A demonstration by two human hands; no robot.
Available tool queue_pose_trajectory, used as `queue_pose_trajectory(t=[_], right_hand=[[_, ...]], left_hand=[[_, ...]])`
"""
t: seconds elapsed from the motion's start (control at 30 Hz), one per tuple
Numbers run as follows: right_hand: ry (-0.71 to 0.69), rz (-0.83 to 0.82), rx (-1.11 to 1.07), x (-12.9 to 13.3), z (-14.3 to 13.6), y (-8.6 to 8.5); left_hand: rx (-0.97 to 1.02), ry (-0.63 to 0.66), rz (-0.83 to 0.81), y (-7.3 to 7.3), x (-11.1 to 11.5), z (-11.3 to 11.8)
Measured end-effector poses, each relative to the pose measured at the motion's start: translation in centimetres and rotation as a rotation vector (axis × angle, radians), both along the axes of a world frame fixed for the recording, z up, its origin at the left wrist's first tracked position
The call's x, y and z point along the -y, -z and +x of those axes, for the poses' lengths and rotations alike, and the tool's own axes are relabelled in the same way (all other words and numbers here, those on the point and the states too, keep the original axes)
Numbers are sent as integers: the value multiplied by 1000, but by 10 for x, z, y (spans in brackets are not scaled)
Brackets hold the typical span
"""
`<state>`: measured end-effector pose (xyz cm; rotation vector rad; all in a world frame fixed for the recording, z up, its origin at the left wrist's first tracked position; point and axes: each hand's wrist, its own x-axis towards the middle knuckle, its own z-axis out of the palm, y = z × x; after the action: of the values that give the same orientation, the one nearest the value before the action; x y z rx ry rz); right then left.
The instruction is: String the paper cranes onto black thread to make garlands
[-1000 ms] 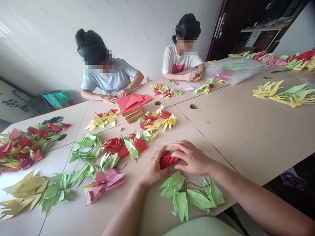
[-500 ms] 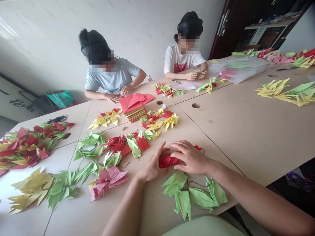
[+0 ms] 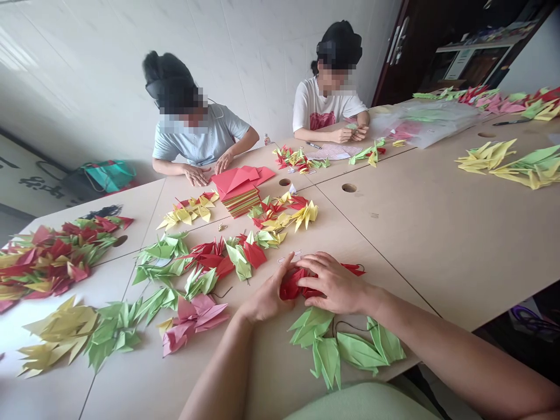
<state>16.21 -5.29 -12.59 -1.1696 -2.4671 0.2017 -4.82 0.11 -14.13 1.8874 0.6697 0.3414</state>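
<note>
Several red folded-paper pieces [image 3: 292, 285] lie on the table between my two hands. My left hand [image 3: 270, 294] is at their left side, thumb and fingers apart and cupped against the paper. Over their right part spreads my right hand [image 3: 335, 284], its fingers apart and touching the red paper, which they partly cover. A red tip pokes out beyond the right hand. Close below the hands are green folded cranes [image 3: 326, 353] with a dark cord. Pink cranes [image 3: 192, 324] rest left of my left forearm.
Across the table sit two people, one in light blue [image 3: 201, 140] and one in white [image 3: 328, 111]. A stack of coloured paper [image 3: 241, 202] stands mid-table. Heaped cranes [image 3: 56, 256] lie at left, yellow and green ones [image 3: 525, 163] at right, near a plastic bag [image 3: 431, 122].
My right hand has shifted slightly left and down over the red paper, closer to my left hand. The red pieces between the hands have moved a little.
</note>
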Motion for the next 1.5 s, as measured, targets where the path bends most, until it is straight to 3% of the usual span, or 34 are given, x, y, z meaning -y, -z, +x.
queue_pose_trajectory(t=[0.3,0.47,0.57,0.67,1.03,1.5], right_hand=[[-57,-14,28,-2,-11,-10],[110,-72,0,-1,22,-8],[231,-161,6,3,45,1],[256,-201,5,8,54,11],[153,-251,-65,12,33,9],[140,-258,-81,0,14,12]], left_hand=[[-67,-42,111,2,0,-1],[-93,-129,269,14,5,5],[-108,-182,369,21,4,8],[-99,-191,449,22,4,11],[-104,-274,546,21,6,13],[-103,-249,546,17,8,15]])
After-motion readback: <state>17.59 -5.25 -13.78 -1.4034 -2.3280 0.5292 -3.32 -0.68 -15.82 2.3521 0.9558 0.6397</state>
